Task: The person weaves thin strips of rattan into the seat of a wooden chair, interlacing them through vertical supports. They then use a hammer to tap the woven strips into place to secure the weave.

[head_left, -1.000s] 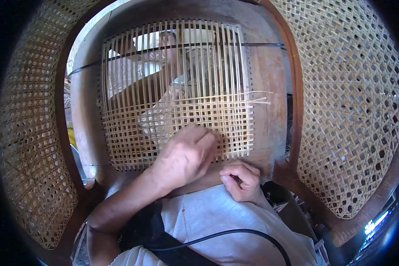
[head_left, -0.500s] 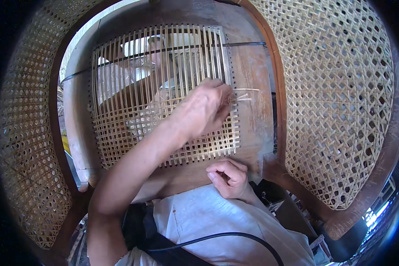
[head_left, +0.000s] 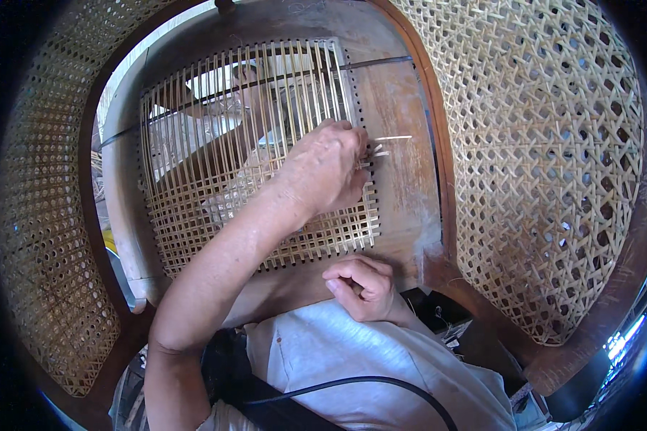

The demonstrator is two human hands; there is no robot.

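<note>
A wooden chair seat frame (head_left: 402, 172) lies before me, with a half-woven cane panel (head_left: 194, 226) in its opening. Long strands run front to back; cross strands fill the near part. My left hand (head_left: 327, 164) reaches over the panel to its right edge. Its fingers are closed and bent down by the row of holes, and the back of the hand hides what they grip. Thin cane strand ends (head_left: 394, 137) stick out past the fingertips onto the wood. My right hand (head_left: 363, 289) rests loosely curled at the frame's near edge, with nothing visible in it.
Woven cane side panels, one on the left (head_left: 47, 215) and one on the right (head_left: 543, 172), curve around the seat. A dark strip (head_left: 377, 62) crosses the far part of the frame. A black cable (head_left: 381, 379) lies across my shirt. Dark boxes stand at lower right.
The whole view has shifted slightly, so the seat sits a little further left. My left hand stays at the same edge and is less blurred. My right hand keeps its curl.
</note>
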